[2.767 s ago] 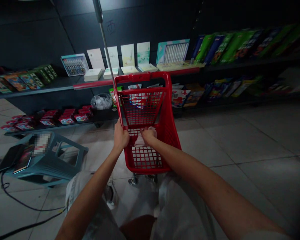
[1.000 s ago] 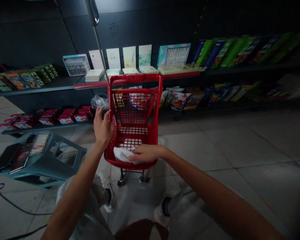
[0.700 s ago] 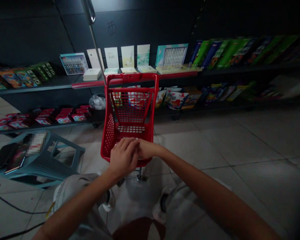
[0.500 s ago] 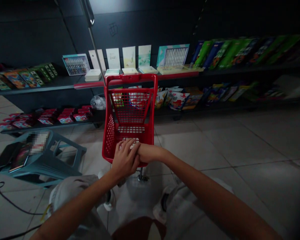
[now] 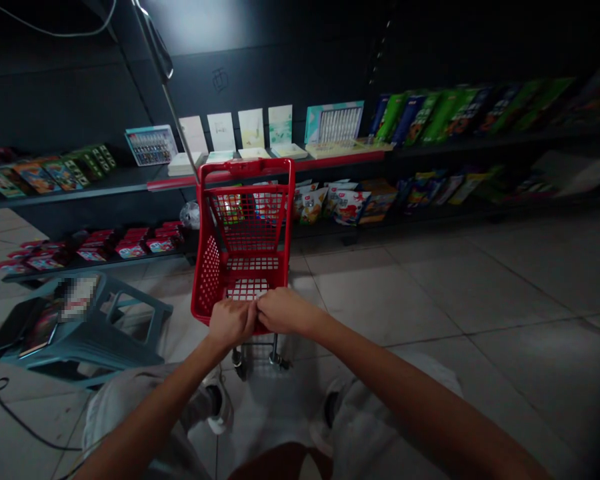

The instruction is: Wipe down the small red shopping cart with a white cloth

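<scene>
A small red shopping cart (image 5: 207, 267) stands on the tiled floor in front of my knees, its handle on the far side. Both my hands meet on its near rim. My left hand (image 5: 230, 323) is closed, fingers curled over the rim. My right hand (image 5: 281, 311) touches it from the right, fingers closed and pressed on the rim over a white cloth that is almost wholly hidden beneath them. A metal pole (image 5: 173, 110) rises slanting from the cart's far left corner.
Dark shelves (image 5: 105, 179) run along the back with cards, colourful packs and red boxes. A blue-grey plastic stool (image 5: 110, 327) with a phone and books on it stands at the left, a cable on the floor beside it. Tiled floor (image 5: 455, 280) stretches to the right.
My left hand came off the cart's left side and joined my right hand on the near rim. The white cloth disappeared under my hands. The view tilted up slightly.
</scene>
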### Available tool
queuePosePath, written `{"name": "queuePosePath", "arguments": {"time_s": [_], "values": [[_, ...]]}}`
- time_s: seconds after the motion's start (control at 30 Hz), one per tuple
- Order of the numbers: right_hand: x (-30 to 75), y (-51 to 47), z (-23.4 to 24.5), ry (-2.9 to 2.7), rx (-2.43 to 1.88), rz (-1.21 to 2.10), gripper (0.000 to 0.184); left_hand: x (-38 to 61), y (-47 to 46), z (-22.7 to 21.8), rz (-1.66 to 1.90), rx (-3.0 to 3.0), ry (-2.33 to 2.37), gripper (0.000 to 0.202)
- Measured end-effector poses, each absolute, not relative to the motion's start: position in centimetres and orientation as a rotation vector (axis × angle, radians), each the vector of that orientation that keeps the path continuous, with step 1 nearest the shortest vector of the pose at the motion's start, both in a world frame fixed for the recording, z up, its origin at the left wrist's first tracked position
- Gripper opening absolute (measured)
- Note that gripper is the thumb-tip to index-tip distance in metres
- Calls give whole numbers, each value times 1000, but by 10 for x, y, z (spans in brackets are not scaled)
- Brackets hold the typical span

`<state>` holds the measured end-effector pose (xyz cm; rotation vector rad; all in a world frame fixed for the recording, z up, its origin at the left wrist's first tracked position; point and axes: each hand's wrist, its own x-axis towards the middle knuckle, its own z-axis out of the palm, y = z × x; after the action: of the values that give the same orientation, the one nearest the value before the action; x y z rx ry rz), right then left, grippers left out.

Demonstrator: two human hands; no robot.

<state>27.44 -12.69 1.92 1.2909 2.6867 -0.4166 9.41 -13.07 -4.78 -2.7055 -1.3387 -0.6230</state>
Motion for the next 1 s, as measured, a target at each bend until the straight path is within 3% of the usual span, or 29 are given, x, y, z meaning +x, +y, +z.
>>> {"name": "queuePosePath", "arguments": {"time_s": [0.13,0.47,0.57,0.77,1.0], "values": [[271,-129,15,2734,1307,-272,40,89,-126,-50,-753,-2670,-957,41],[271,-134,6,2841,1344,-192,36,78,-112,-49,-828,-2709,-755,40],[272,-133,3,2897,1314,-175,31,73,-107,-51,-795,-2703,-890,44],[277,-126,4,2970,1203,-180,29,75,-102,-49,-546,-2503,-1633,40],[289,-113,18,2923,1107,-178,26,65,-90,-51,-425,-2607,-1581,30]]}}
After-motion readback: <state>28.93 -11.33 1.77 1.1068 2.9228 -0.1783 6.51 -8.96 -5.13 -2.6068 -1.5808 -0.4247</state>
